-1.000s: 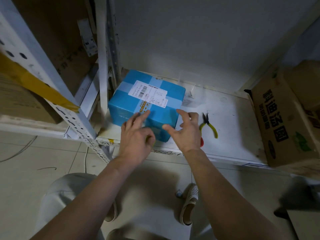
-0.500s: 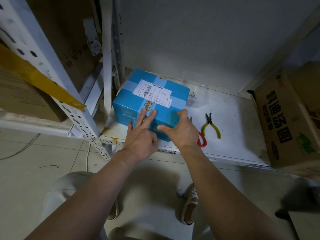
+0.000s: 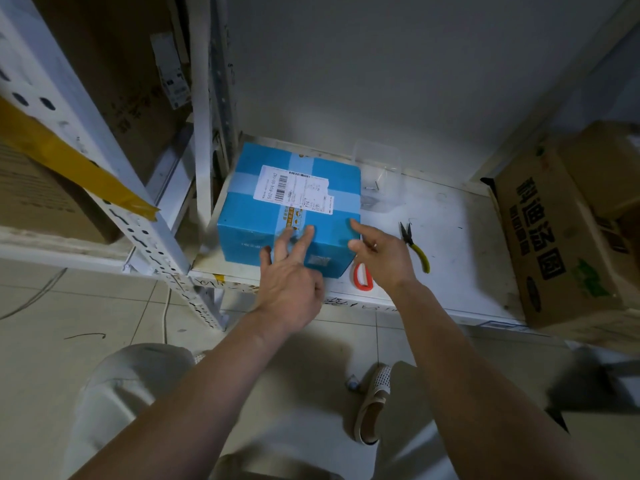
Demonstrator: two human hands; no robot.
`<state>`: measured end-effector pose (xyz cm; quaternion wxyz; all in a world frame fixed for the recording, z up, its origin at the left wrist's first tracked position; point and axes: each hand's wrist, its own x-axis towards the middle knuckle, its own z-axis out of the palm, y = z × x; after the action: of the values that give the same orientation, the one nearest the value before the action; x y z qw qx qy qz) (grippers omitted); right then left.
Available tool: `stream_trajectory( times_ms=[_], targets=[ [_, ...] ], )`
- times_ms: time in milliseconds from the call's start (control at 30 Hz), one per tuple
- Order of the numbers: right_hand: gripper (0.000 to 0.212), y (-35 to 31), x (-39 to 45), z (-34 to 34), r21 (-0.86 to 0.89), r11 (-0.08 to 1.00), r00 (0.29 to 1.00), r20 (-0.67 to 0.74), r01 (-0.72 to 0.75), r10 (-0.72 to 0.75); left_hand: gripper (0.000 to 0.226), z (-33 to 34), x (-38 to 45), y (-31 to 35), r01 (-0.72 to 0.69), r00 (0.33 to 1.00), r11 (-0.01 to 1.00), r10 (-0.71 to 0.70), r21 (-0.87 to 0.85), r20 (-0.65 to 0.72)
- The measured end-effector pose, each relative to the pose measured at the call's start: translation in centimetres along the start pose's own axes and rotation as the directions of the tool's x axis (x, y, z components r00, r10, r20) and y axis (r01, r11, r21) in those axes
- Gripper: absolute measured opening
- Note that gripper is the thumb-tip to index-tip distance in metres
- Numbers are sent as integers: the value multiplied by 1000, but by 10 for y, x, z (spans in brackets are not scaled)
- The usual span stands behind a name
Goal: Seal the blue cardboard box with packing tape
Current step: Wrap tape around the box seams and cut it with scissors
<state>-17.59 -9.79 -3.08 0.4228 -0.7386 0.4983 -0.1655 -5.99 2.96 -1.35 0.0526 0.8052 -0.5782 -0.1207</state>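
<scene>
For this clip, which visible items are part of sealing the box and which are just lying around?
Job:
- blue cardboard box with white shipping label
- left hand, fingers on the box front
- right hand, at the box's right corner

Lying about:
- yellow-handled pliers
- red-handled scissors
- brown printed carton
- small screws

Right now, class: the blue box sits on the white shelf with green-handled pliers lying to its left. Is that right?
Not quite. The head view shows the pliers lying to the right of the blue box, not its left. The box does sit on the white shelf.

Red scissors (image 3: 362, 279), blades perhaps behind box (image 3: 249, 220)
</scene>
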Motion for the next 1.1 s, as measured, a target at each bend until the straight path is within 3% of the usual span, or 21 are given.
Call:
stream_trajectory(
  times_ms=[100, 167, 267, 367, 433, 567, 633, 733, 800, 933, 1100],
  targets=[
    [12, -2, 8, 2, 267, 962, 996, -56, -47, 64, 15, -1, 1, 1, 1, 1000, 1000, -1, -4, -7],
    [11, 0, 10, 4, 133, 991, 996, -78, -25, 36, 16, -2, 0, 1, 1, 1000, 1000, -2, -20, -5],
    [36, 2, 10, 10, -199, 978, 993, -95, 55, -75, 16, -1, -1, 1, -12, 1000, 998, 11, -59, -15],
    [41, -3, 10, 13, -234, 971, 990, -126, 35, -66, 12, 1, -1, -4, -38, 998, 980, 27, -197, -56],
    [37, -3, 12, 10, -282, 959, 983, -172, 14, -65, 6, 4, -7, -11, -61, 986, 932, 2, -356, -165],
    [34, -2, 14, 0, -299, 950, 971, -239, -84, 11, 7, 18, -27, -27, 33, 845, 824, -325, -565, -425],
    [35, -5, 13, 1, -343, 933, 968, -250, -111, 24, 6, 19, -33, -33, 123, 833, 690, -462, -713, -303],
    [32, -16, 6, 9, -444, 889, 932, -358, -115, -58, 5, 19, -39, -35, 181, 896, 593, -428, -785, -116],
    [28, -23, 0, 15, -456, 885, 902, -416, -97, -115, 6, 20, -41, -31, 179, 899, 599, -422, -781, -118],
    [31, -25, -9, 32, -484, 870, 942, -238, 97, -237, 14, 27, -45, -14, 132, 892, 622, -414, -772, -181],
    [32, -23, -13, 21, -421, 906, 967, -213, 37, -139, 21, 34, -53, 5, 89, 920, 574, -360, -814, -154]
  ],
)
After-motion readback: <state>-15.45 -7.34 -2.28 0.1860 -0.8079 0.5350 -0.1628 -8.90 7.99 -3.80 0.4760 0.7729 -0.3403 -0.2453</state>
